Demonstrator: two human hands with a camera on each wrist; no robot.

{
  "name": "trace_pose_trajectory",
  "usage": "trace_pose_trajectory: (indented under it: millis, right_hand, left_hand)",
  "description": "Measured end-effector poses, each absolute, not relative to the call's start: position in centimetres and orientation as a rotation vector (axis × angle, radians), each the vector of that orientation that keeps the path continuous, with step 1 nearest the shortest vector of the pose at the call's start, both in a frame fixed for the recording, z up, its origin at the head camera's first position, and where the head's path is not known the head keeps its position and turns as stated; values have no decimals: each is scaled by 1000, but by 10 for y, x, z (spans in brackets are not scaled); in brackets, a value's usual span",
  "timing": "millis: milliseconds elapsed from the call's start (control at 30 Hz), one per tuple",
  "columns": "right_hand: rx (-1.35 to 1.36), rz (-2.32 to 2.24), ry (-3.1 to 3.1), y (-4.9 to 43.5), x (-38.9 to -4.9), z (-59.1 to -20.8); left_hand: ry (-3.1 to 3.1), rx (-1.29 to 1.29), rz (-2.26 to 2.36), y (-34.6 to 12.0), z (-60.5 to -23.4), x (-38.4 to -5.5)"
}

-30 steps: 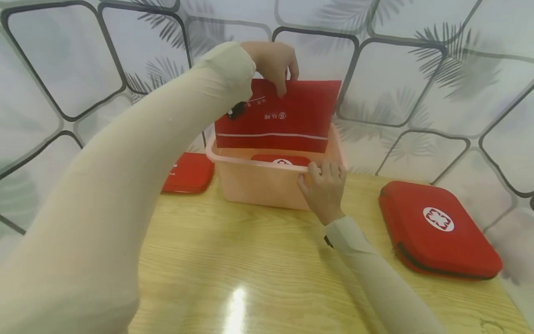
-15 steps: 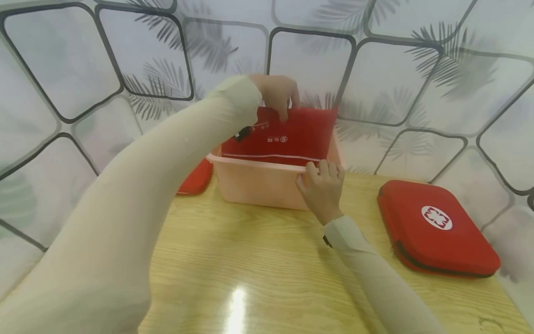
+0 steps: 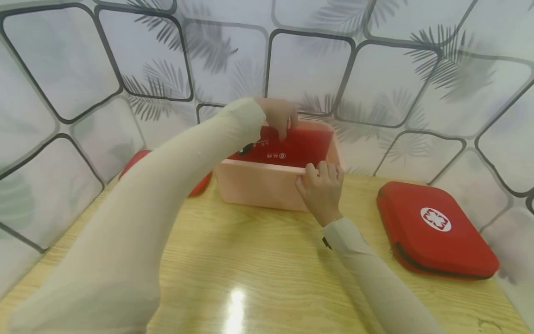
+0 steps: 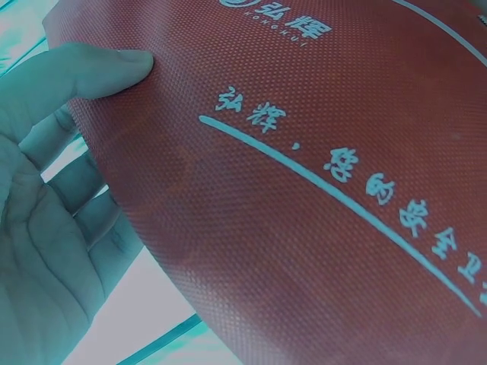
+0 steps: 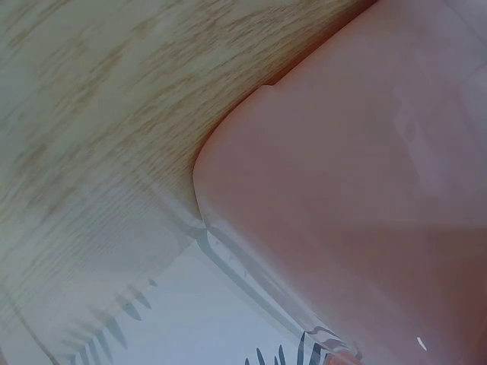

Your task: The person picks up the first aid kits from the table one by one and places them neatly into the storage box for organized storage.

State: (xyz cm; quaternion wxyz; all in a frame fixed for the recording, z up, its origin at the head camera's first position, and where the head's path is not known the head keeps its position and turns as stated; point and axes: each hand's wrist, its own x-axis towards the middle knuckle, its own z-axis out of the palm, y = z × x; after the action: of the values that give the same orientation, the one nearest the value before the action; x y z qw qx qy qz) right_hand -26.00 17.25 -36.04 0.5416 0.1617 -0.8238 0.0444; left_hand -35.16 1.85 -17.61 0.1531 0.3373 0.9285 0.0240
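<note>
Pinched by its upper edge, a flat red bag (image 3: pixel 306 144) with white printed lettering hangs from my left hand (image 3: pixel 278 115), mostly down inside the pink plastic bin (image 3: pixel 258 183). The left wrist view shows the thumb on the front of the bag (image 4: pixel 228 205) and the fingers behind it. My right hand (image 3: pixel 323 188) grips the bin's near rim close to its right corner, fingers curled over the edge. In the right wrist view the bin's smooth wall (image 5: pixel 327 167) fills much of the picture; no fingers show there. The bin's floor is hidden.
A red zippered case (image 3: pixel 438 232) with a white round emblem lies on the wooden table (image 3: pixel 250 260) at the right. Another red case (image 3: pixel 201 185) lies left of the bin, largely hidden behind my left sleeve. A patterned backdrop (image 3: pixel 308 69) stands right behind the bin.
My left hand has lowered the red bag from above the bin down into it, hiding the red item with a white emblem seen inside earlier. The right hand stays on the rim.
</note>
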Motion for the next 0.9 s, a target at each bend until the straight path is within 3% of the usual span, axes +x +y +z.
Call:
trace_pose_trajectory:
  millis: [467, 900]
  right_hand:
    - [380, 115, -1955, 172, -259, -360]
    - [387, 121, -1947, 172, -259, -360]
  left_hand:
    - [2637, 1068, -35, 24, -213, -376]
    - [2648, 1060, -82, 25, -214, -374]
